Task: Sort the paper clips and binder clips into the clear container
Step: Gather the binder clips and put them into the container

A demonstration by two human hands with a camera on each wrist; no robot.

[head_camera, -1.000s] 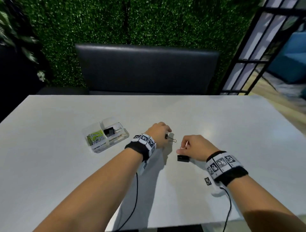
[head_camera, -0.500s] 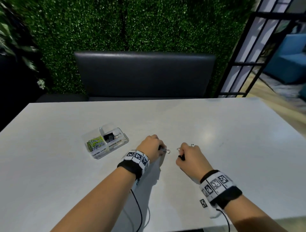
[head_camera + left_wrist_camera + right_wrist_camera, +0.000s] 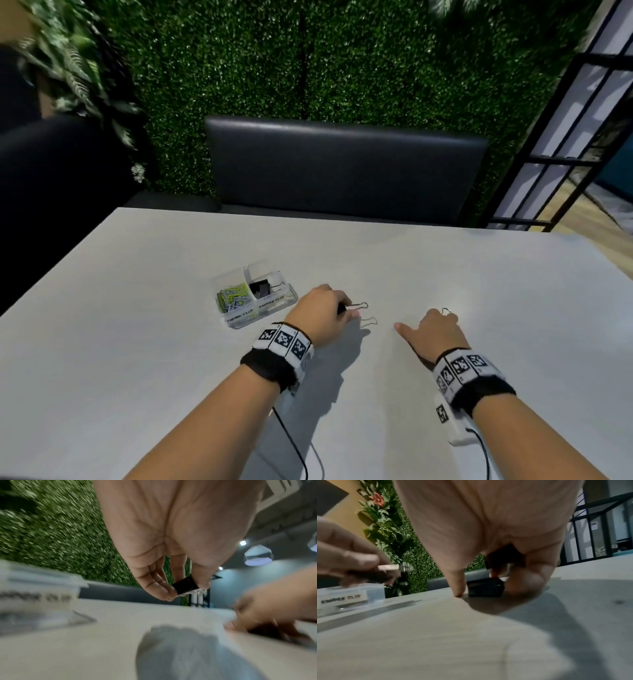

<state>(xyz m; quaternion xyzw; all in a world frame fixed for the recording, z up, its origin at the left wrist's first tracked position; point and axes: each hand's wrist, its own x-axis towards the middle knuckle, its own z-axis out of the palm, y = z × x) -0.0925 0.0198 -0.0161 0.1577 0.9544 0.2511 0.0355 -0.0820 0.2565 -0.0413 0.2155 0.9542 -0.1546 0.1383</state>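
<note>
Table (image 3: 445, 274): we see it white, carrying all the things.
Container (image 3: 274, 308): on the table, just left of our left grip; paper clips (image 3: 234, 297) in its left part, black clips (image 3: 262, 287) in its right.
Left grip (image 3: 322, 317): we pinch a binder clip (image 3: 185, 584) above the table, wire handles pointing right.
Right grip (image 3: 435, 334): low on the table, fingers curled around a second clip (image 3: 485, 588) resting there, thumb tip beside it.
</note>
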